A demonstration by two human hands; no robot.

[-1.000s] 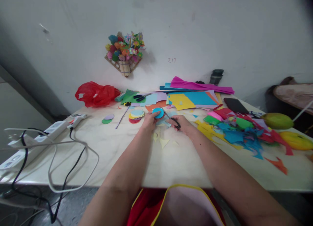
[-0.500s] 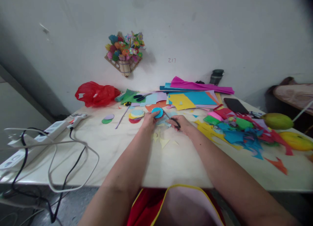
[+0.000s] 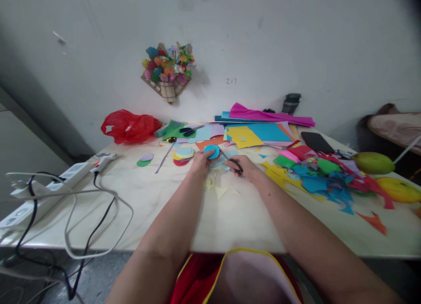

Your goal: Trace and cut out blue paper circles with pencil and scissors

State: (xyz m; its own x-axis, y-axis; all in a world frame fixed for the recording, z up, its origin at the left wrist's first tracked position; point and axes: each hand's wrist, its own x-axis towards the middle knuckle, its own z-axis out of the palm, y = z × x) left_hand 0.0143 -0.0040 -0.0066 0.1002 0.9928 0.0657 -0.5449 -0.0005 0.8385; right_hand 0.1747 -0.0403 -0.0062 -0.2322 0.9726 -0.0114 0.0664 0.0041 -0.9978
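Observation:
A round blue paper disc (image 3: 212,152) is pinched in my left hand (image 3: 200,162), the thumb lying on top of it. Black-handled scissors (image 3: 236,164) are in my right hand (image 3: 243,165), their blades pointing up and left at the disc's right edge. Pale blue scraps (image 3: 219,164) lie under the hands, and cream paper offcuts (image 3: 219,191) lie just in front. Left of my left hand sits a stack of coloured paper circles (image 3: 183,155). Farther left, a lilac circle (image 3: 147,157) overlaps a green one.
At the back lie coloured paper sheets (image 3: 245,136), a second pair of scissors (image 3: 187,131) and a red plastic bag (image 3: 128,126). Paper scraps (image 3: 315,181), a dark phone (image 3: 317,141) and fruit (image 3: 374,162) occupy the right. A power strip (image 3: 49,194) with loose cables runs along the left.

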